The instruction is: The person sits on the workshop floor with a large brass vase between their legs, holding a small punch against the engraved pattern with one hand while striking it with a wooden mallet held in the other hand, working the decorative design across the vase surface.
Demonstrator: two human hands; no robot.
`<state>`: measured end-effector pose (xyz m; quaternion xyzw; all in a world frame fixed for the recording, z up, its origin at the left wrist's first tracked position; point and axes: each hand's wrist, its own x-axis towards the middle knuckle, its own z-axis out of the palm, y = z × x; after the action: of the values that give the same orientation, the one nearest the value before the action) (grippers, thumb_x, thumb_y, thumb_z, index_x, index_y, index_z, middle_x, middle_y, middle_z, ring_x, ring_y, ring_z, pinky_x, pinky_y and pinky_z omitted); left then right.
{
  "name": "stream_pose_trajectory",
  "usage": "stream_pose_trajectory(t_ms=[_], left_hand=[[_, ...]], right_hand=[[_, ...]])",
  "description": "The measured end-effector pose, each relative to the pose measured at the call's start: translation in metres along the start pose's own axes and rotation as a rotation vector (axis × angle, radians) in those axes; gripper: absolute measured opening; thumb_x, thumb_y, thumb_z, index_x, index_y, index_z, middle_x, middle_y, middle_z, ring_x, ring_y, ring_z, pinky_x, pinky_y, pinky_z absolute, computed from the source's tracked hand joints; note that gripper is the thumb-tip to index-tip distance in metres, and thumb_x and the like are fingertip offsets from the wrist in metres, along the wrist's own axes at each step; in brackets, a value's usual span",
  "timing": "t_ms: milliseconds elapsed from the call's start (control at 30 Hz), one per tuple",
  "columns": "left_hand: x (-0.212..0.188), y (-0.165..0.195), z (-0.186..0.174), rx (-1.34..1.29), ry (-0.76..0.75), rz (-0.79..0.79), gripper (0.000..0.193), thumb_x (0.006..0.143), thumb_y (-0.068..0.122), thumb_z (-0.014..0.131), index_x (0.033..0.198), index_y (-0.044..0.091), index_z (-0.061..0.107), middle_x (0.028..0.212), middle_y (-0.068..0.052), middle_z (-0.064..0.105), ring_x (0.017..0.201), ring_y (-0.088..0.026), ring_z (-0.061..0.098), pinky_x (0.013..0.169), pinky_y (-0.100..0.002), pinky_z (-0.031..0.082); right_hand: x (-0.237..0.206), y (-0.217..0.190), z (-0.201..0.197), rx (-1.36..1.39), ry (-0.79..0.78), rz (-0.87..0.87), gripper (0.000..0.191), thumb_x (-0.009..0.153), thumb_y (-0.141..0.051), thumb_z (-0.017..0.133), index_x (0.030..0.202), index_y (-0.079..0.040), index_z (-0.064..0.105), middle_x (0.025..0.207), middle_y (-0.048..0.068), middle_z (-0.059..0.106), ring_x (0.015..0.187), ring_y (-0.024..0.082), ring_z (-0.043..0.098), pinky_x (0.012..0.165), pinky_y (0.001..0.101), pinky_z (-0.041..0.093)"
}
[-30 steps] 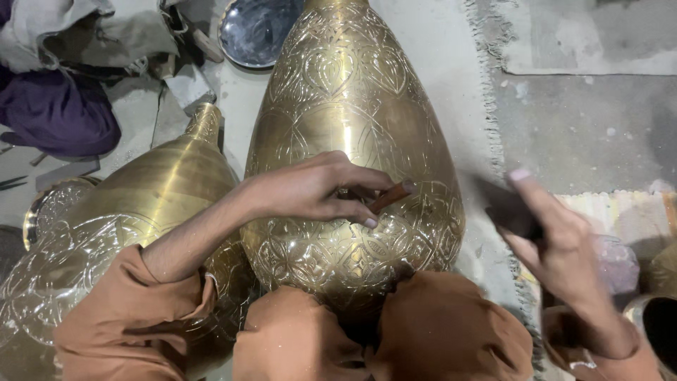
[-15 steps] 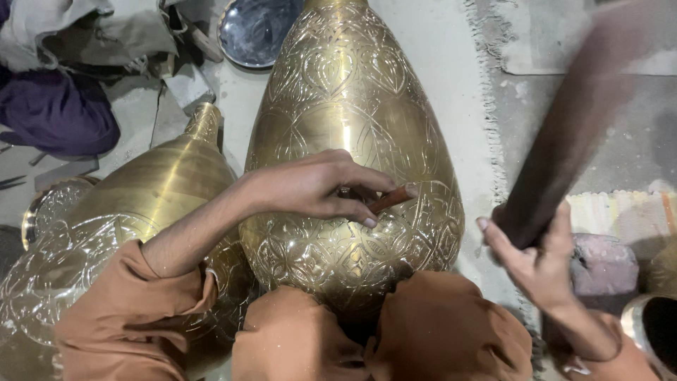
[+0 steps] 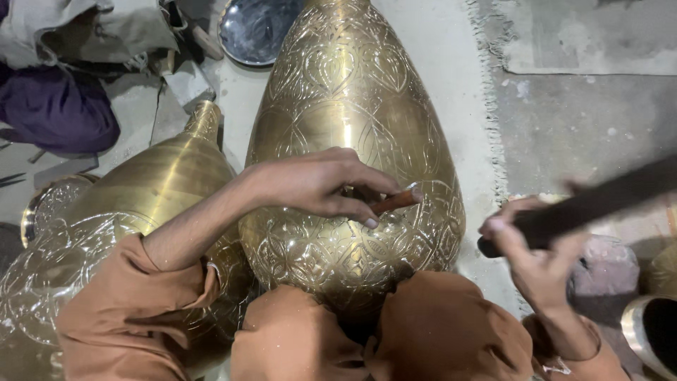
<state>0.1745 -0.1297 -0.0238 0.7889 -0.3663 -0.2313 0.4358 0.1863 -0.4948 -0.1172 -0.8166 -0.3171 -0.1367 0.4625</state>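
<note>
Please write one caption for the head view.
Left hand holds a chisel on an engraved brass vase; right hand grips a dark stick.

The floor [image 3: 564, 120] is grey, dusty and rough. A pale mat [image 3: 451, 63] with a frayed edge lies on it. A dark round metal dish [image 3: 257, 28] sits at the top. Purple cloth [image 3: 56, 116] is bunched at the left.

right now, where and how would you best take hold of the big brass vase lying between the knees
Probably by the wide belly of the big brass vase, one palm on each flank, coming from the sides. It lies with the broad end wedged between the knees and the narrow neck pointing away; the rounded, engraved surface has no handle. The left hand already rests on it with a chisel.
</note>
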Motion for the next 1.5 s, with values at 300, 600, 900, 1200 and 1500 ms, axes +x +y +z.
stream_pose_trajectory(t_ms=[300, 600, 900, 1200, 1500], left_hand=[[0.003, 0.005, -0.003, 0.052, -0.024, -0.026, 0.051, 0.089, 0.029, 0.072, 0.137, 0.015, 0.063, 0.095, -0.002, 0.080, 0.062, -0.009, 0.065, 0.057, -0.031, 0.056], [0.004, 0.007, -0.005, 0.019, -0.040, -0.026, 0.056, 0.088, 0.027, 0.071, 0.141, 0.013, 0.060, 0.102, -0.005, 0.082, 0.062, -0.009, 0.069, 0.055, -0.029, 0.057], [0.006, 0.003, -0.004, -0.028, -0.042, 0.054, 0.054, 0.092, 0.024, 0.072, 0.143, 0.012, 0.059, 0.098, -0.003, 0.079, 0.063, -0.008, 0.069, 0.054, -0.030, 0.058], [0.005, 0.011, -0.009, 0.004, -0.127, -0.183, 0.057, 0.090, 0.026, 0.070, 0.145, 0.018, 0.057, 0.090, -0.003, 0.080, 0.057, -0.010, 0.066, 0.050, -0.030, 0.055], [-0.013, 0.034, -0.017, 0.042, 0.235, 0.173, 0.037, 0.105, 0.017, 0.066, 0.141, 0.013, 0.059, 0.120, -0.002, 0.075, 0.095, -0.013, 0.079, 0.085, -0.026, 0.067]], right_hand=[[0.008, -0.020, 0.002, -0.010, 0.053, -0.020, 0.055, 0.090, -0.009, 0.076, 0.138, -0.006, 0.050, 0.100, 0.013, 0.070, 0.082, 0.022, 0.071, 0.069, 0.0349, 0.062], [0.008, -0.013, 0.003, -0.362, -0.017, -0.086, 0.045, 0.083, -0.003, 0.078, 0.125, 0.002, 0.063, 0.088, 0.016, 0.069, 0.071, 0.025, 0.063, 0.062, 0.0388, 0.050], [-0.005, -0.003, 0.003, -0.083, -0.017, 0.083, 0.054, 0.086, -0.002, 0.079, 0.132, 0.004, 0.053, 0.094, 0.016, 0.071, 0.076, 0.022, 0.069, 0.065, 0.0337, 0.056], [-0.009, -0.002, 0.003, -0.275, -0.067, -0.001, 0.074, 0.084, -0.009, 0.081, 0.152, -0.005, 0.049, 0.099, 0.021, 0.072, 0.084, 0.030, 0.074, 0.069, 0.0372, 0.059], [-0.002, -0.016, -0.013, -0.036, -0.060, 0.154, 0.066, 0.085, -0.009, 0.080, 0.145, 0.000, 0.055, 0.107, 0.015, 0.074, 0.093, 0.019, 0.074, 0.079, 0.0307, 0.060]])
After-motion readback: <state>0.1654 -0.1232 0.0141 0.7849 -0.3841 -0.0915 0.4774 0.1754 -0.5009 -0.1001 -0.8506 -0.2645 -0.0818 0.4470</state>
